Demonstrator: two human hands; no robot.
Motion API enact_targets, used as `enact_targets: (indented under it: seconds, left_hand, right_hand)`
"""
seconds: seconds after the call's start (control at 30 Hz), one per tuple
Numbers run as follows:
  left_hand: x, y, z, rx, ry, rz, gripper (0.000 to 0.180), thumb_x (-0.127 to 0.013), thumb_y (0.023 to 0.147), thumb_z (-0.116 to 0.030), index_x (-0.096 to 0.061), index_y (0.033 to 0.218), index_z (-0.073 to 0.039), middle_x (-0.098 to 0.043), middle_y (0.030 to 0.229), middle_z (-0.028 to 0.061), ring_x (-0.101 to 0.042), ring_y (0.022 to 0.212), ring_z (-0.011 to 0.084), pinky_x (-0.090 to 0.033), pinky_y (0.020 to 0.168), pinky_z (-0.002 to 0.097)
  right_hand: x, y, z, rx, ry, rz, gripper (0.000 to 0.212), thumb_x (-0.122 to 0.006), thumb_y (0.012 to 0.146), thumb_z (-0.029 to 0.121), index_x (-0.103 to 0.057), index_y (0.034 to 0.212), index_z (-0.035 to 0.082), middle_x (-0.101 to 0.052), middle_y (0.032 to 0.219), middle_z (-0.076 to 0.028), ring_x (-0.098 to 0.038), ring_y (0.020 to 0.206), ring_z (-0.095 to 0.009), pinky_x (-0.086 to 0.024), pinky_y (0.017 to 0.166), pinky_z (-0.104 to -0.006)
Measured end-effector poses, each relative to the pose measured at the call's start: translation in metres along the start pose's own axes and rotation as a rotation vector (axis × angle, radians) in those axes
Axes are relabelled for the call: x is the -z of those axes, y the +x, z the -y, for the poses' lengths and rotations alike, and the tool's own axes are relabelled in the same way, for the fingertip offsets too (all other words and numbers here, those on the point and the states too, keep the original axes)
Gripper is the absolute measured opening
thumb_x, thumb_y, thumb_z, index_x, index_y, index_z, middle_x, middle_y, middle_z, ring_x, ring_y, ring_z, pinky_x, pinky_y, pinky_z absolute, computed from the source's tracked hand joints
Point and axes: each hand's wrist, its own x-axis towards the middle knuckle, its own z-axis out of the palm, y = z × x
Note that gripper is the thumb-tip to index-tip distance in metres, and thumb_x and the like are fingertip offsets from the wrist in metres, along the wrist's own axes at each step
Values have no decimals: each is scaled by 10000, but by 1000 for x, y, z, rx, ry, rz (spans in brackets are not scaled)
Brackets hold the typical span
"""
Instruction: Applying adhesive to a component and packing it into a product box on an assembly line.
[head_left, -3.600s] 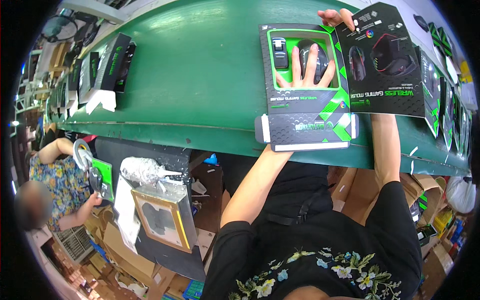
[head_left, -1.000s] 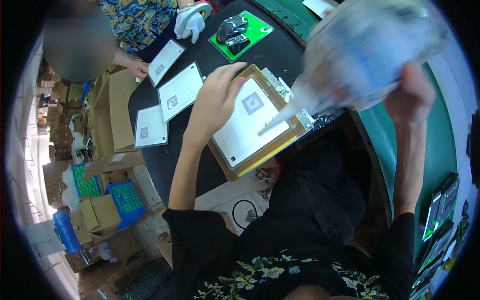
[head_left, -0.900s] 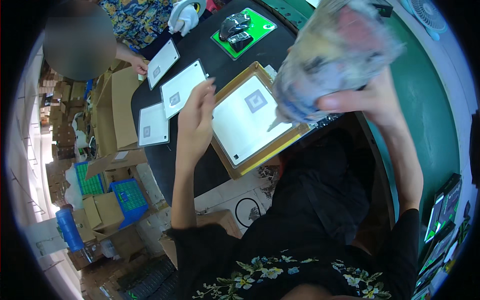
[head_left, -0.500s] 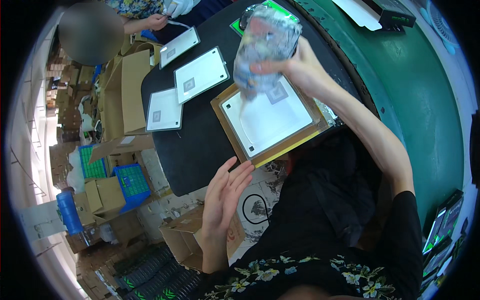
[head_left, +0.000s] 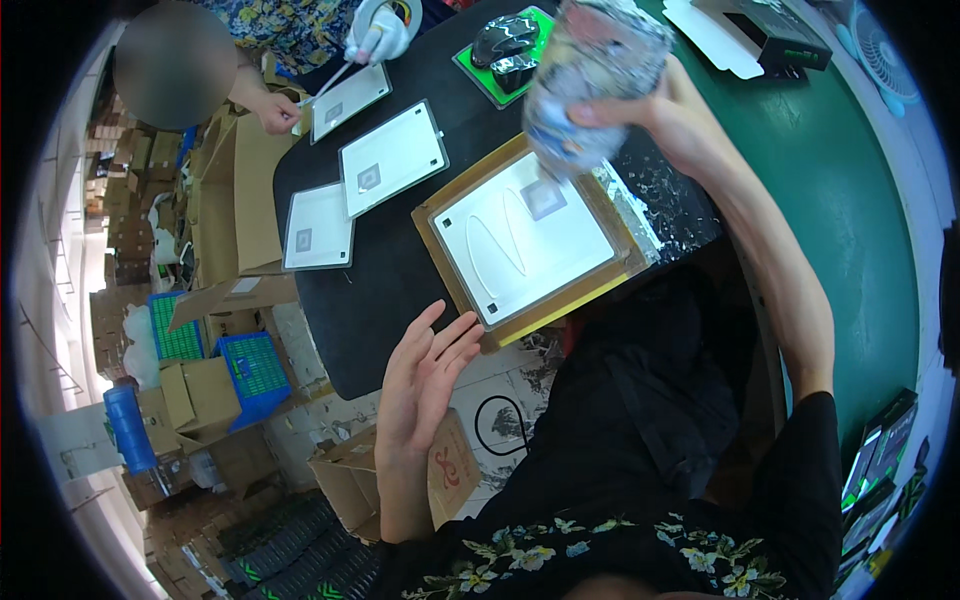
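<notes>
My right hand [head_left: 665, 115] is wrapped around a blurred squeeze bottle [head_left: 592, 80] covered in crinkled clear and silvery wrapping. It is tilted, its lower end over the far right part of a white square panel [head_left: 560, 240]. A thin looping line of clear liquid [head_left: 513, 235] lies on that panel, which also bears a grey square mark [head_left: 545, 198]. The panel sits in a brown frame [head_left: 570, 300] with a yellow near edge. My left hand [head_left: 425, 365] is open, fingers spread, with its fingertips at the frame's near left corner. Nothing is in it.
Several similar white panels, one of them [head_left: 392, 155] nearest, lie on the black table [head_left: 350, 340]. Beyond are a black mouse [head_left: 505, 40] and a green mat [head_left: 490, 92]. A co-worker's gloved hand [head_left: 378, 35] works at the far panel. Cartons [head_left: 255, 190] stand left.
My right hand and the bottle have moved right, uncovering more of the panel and its looping line. My left hand stays by the frame's corner. The co-worker's hands have shifted over the far panel.
</notes>
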Motion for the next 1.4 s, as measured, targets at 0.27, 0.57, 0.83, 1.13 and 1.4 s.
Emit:
enact_targets:
  seconds: [0.27, 0.57, 0.83, 1.13, 1.4]
  left_hand:
    - [4, 27, -5, -42, 209, 7, 590, -481, 1032, -295, -285, 1476, 40, -466, 1363, 310, -562, 1124, 281, -495, 861, 318]
    - [1, 77, -27, -162, 466, -23, 413, -368, 1072, -216, -347, 1426, -4, -657, 896, 115, -708, 715, 175, -593, 600, 266]
    - [8, 102, -21, -81, 369, 178, 436, -392, 1068, -177, -267, 1480, -111, -636, 949, 71, -649, 689, 93, -523, 523, 208]
    - [-15, 52, -38, -608, 383, -48, 565, -484, 1018, -66, -239, 1527, -80, -584, 990, 40, -464, 636, 22, -377, 490, 174]
    - [-113, 67, 23, -452, 244, 380, 567, -482, 1009, -61, -236, 1516, -3, -535, 1343, 148, -579, 1143, 170, -475, 971, 328]
  right_hand:
    - [19, 12, -6, 30, -82, -146, 596, -869, 696, 122, -620, 1230, 33, -694, 1123, -92, -645, 1075, -209, -458, 1017, -360]
    - [35, -41, 36, -68, 87, -7, 660, -876, 709, 262, -596, 1247, 1, -681, 1151, -122, -639, 1114, -237, -438, 1045, -376]
    - [69, -8, -20, -332, -635, -100, 840, -729, 702, 537, -544, 1276, -48, -645, 1185, -232, -652, 1065, -302, -513, 911, -372]
    - [119, 37, 8, -212, -1215, -148, 581, -514, 931, 570, -606, 1244, 89, -670, 1046, -244, -665, 989, -379, -527, 861, -505]
    - [314, -66, -47, -346, -1742, -448, 600, -359, 993, 546, -399, 1495, 220, -391, 1516, -183, -331, 1415, -414, -242, 1164, -526]
